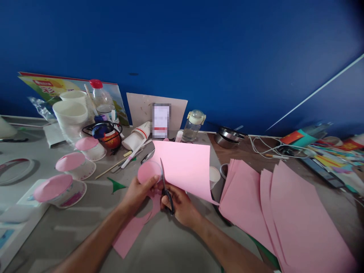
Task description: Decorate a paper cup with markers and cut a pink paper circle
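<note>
My right hand [180, 204] grips black-handled scissors [168, 197], their blade pointing up along the edge of a round shape in the pink paper [184, 165]. My left hand [139, 191] pinches the paper just left of the scissors, at the lower edge of the pink circle [148, 172]. A partly cut strip with a curved edge [129, 235] hangs below my left hand toward the table. Left of my hands stand several upturned paper bowls with pink paper over their tops, the nearest being the pink-topped bowl [61, 189].
A stack of pink sheets [247, 193] lies at right, near a white paper cup [214, 176]. Behind are a lidded glass jar [194, 125], stacked white cups [71, 115], a red-capped bottle [101, 98] and a blurred phone [160, 119]. Green scraps [115, 185] and pens lie at left.
</note>
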`<act>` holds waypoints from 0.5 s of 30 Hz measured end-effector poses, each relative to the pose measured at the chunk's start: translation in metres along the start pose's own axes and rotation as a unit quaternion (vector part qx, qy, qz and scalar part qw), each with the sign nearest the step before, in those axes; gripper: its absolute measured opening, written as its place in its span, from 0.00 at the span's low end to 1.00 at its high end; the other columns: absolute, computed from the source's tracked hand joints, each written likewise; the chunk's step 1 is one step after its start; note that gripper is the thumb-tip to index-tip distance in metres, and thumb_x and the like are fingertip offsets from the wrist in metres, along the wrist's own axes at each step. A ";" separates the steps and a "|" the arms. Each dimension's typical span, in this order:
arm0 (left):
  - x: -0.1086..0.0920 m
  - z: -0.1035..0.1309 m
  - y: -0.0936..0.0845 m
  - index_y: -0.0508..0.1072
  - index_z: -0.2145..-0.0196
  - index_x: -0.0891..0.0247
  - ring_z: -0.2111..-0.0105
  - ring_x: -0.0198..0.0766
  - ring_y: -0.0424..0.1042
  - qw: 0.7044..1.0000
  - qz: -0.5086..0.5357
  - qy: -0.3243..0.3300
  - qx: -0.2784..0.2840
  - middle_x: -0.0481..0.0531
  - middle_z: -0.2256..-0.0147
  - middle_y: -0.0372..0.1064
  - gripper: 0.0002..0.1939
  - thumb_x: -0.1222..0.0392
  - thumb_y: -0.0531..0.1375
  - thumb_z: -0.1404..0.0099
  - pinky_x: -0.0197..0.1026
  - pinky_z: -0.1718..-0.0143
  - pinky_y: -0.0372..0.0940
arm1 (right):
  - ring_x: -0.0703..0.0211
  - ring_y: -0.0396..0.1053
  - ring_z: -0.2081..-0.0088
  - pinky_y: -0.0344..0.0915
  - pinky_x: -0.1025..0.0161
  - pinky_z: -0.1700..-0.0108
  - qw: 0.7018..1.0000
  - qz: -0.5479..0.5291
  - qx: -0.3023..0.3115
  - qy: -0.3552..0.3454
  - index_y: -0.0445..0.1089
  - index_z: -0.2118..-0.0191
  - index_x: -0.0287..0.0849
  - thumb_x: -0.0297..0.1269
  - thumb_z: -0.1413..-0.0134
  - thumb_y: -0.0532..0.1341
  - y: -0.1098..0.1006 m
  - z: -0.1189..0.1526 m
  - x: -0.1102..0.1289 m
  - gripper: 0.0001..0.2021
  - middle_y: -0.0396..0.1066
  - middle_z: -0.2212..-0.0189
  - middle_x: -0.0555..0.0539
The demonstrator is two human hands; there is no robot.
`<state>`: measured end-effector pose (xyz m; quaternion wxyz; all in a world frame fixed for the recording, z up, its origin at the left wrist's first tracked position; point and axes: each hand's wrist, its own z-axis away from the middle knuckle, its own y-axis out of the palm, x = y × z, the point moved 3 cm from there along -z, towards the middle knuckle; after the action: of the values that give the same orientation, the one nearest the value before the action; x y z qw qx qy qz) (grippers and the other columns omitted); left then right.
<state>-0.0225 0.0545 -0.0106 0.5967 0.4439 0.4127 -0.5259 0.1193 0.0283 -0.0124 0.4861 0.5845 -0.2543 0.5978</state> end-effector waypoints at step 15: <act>-0.012 0.006 0.001 0.73 0.78 0.67 0.80 0.36 0.67 0.998 -0.033 -0.036 -0.042 0.52 0.80 0.72 0.20 0.45 0.69 0.54 0.38 0.77 0.62 | 0.57 0.64 0.72 0.64 0.60 0.67 0.991 0.116 0.024 -0.056 0.69 0.57 0.48 0.62 0.44 0.56 -0.004 0.006 0.009 0.23 0.65 0.78 0.51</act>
<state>-0.0229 0.0522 0.0027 0.6112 0.3855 0.4276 -0.5431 0.1266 0.0270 -0.0041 0.3841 0.5954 -0.3327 0.6224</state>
